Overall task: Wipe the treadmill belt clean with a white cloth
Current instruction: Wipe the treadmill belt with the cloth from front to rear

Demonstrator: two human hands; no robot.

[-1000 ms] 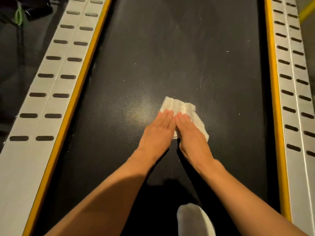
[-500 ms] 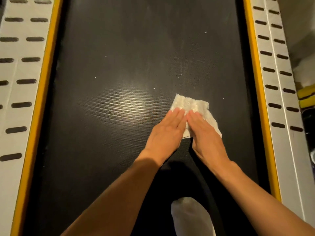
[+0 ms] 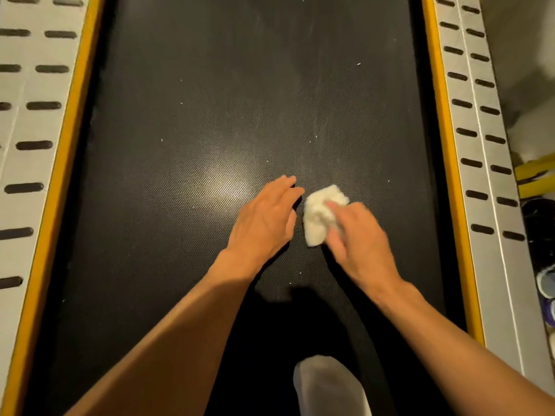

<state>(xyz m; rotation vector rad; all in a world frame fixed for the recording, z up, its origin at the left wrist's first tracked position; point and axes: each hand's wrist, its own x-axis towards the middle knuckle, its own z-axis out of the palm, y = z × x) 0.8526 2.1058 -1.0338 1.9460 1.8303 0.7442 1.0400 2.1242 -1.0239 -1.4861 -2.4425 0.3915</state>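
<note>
Left hand (image 3: 264, 220) came off white cloth (image 3: 316, 211), grip released; right hand (image 3: 357, 238) clutches it bunched, mid-wipe; next, specks (image 3: 358, 64) farther up treadmill belt (image 3: 210, 115).

You had the black treadmill belt (image 3: 210, 100) stretched out under you, textured, with a patch of glare near its middle. White specks (image 3: 358, 64) lay scattered over it, one far up on the right and a few more close to you. The white cloth (image 3: 318, 217) sat bunched on the belt, right of centre, with your right hand (image 3: 360, 244) gripping it, blurred. Your left hand (image 3: 264, 220) was just beside the cloth, fingers straight; whether it touched the belt couldn't be told. Your white-socked foot (image 3: 327, 385) stood on the near end. Yellow strips (image 3: 75, 121) edged both sides, with pale slotted side rails (image 3: 33, 121) beyond them.
</note>
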